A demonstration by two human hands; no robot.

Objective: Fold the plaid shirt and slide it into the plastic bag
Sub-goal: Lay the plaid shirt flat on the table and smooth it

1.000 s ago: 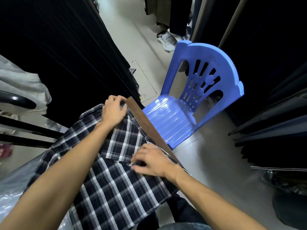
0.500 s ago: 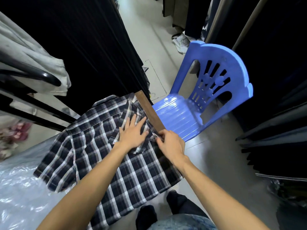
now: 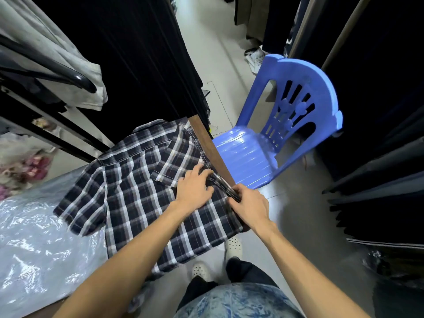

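Observation:
A dark blue and white plaid shirt lies spread back-up over a brown board, its right sleeve folded inward and its left sleeve hanging out at the left. My left hand presses flat on the shirt's middle, fingers apart. Just right of it, my right hand pinches the shirt's right edge at the board's side. Clear plastic bags lie crumpled at the lower left, partly under the shirt's left sleeve.
A blue plastic chair stands right beyond the board. Dark hanging garments line both sides of the narrow aisle. A black rail with a grey garment juts in at upper left. My feet in white shoes are below the shirt.
My left hand slid from the collar down to the shirt's middle. My right hand moved from lying on the cloth to gripping the right edge. The view pulled back, showing the left sleeve.

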